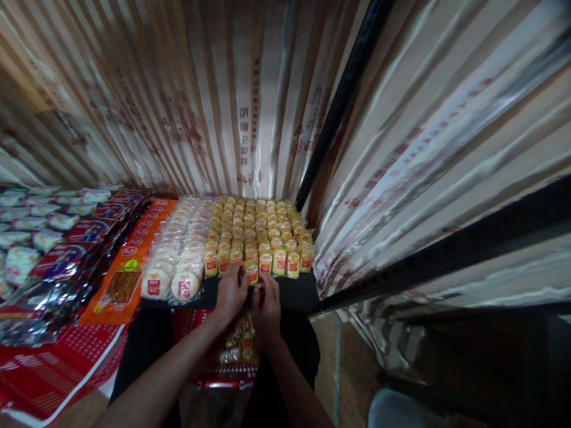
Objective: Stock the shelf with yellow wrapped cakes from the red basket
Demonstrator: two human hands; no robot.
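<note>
Rows of small yellow snack packets (259,229) fill a dark shelf (298,292) in front of me. My left hand (231,292) and my right hand (266,302) meet at the shelf's front edge, both pinched on one yellow packet (252,271) in the front row. Below my wrists a red basket (214,371) holds more of the same packets.
Left of the yellow packets lie round white cakes in clear wrap (176,261), then orange stick-snack packs (127,267), dark red packs (75,252) and pale packs (27,223). A shiny striped curtain (223,107) hangs behind. A black pole (343,101) slants at the right.
</note>
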